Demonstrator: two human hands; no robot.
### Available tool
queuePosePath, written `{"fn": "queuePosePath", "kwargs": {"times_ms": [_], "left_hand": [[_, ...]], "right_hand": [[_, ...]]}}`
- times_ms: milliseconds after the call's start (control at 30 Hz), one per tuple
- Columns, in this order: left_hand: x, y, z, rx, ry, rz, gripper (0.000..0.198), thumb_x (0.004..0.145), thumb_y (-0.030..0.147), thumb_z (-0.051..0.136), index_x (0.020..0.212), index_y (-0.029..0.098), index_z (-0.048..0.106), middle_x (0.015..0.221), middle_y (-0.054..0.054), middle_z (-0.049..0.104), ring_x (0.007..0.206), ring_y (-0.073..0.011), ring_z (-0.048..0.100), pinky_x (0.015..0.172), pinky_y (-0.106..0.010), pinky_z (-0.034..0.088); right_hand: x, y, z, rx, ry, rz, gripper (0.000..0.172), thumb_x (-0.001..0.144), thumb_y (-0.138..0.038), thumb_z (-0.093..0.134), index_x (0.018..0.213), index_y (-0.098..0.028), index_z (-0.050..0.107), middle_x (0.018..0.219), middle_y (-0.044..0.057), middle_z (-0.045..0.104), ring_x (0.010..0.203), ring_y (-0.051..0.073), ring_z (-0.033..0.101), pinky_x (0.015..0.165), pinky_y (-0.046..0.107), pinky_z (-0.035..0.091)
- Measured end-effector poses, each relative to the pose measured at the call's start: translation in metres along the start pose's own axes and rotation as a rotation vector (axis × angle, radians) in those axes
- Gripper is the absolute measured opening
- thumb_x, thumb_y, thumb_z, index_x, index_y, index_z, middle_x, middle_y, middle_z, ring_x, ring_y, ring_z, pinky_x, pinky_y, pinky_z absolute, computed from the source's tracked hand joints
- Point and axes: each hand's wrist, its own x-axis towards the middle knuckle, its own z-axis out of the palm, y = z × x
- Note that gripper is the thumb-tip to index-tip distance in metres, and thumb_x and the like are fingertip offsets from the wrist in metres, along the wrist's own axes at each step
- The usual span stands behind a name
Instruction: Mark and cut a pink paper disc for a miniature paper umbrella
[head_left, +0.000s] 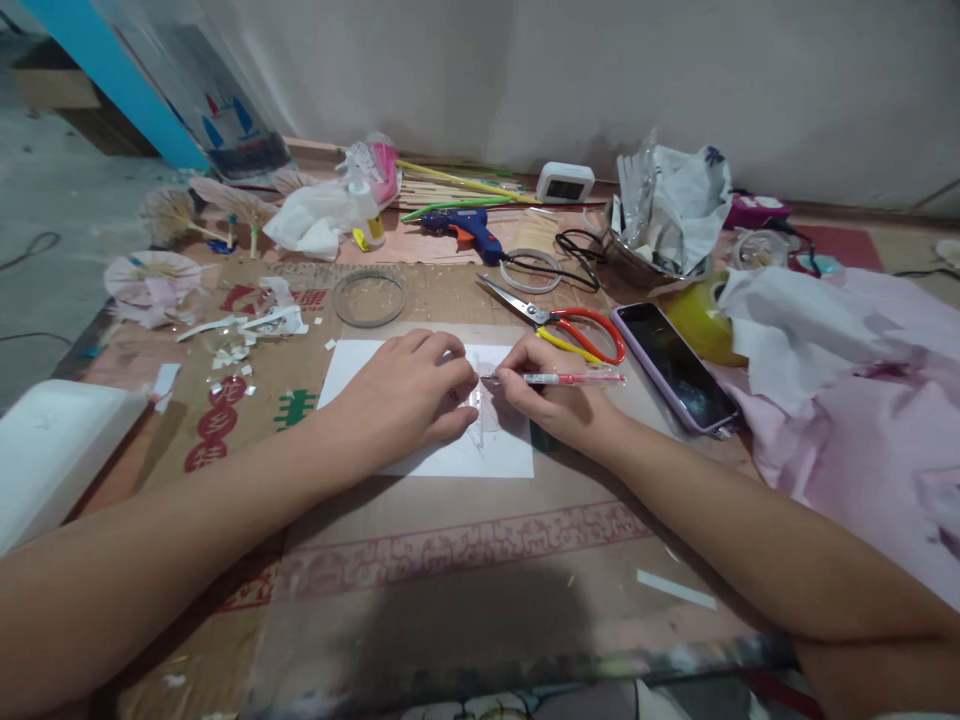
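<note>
A white sheet of paper (420, 400) lies on the cardboard-covered table. My left hand (405, 395) rests on it with fingers curled, pressing down a small clear strip (480, 405) at its fingertips. My right hand (551, 395) is closed on a pink pen (570, 379), whose tip touches the strip right beside my left fingertips.
Red-handled scissors (562, 322) and a phone (675, 365) lie just beyond my right hand. Pink and white tissue paper (847, 400) is heaped at the right. Farther back are a blue glue gun (465, 230), a glass dish (369, 296), a tape ring (530, 270), a metal bowl (645, 265) and small paper umbrellas (154, 280).
</note>
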Motion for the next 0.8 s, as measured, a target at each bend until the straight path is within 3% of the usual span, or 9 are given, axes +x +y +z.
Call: {"fn": "queuePosePath", "kwargs": {"times_ms": [333, 800], "left_hand": [[-0.0007, -0.0008, 0.0008, -0.002, 0.012, 0.014, 0.027, 0.093, 0.042, 0.066, 0.107, 0.02, 0.071, 0.124, -0.012, 0.063, 0.114, -0.0328, 0.06, 0.101, -0.053, 0.05], [-0.0005, 0.0018, 0.0008, -0.053, -0.003, -0.018, 0.019, 0.094, 0.037, 0.062, 0.098, 0.019, 0.067, 0.12, -0.012, 0.064, 0.112, -0.0318, 0.059, 0.098, -0.053, 0.05]], "right_hand": [[-0.0006, 0.002, 0.0013, 0.088, -0.019, -0.006, 0.012, 0.094, -0.026, 0.059, 0.083, -0.02, 0.058, 0.072, -0.002, 0.064, 0.063, 0.013, 0.057, 0.06, 0.027, 0.041], [-0.0009, -0.0042, -0.0015, 0.041, -0.022, 0.024, 0.011, 0.093, -0.025, 0.06, 0.082, -0.021, 0.059, 0.076, -0.001, 0.066, 0.068, 0.014, 0.059, 0.064, 0.026, 0.041]]}}
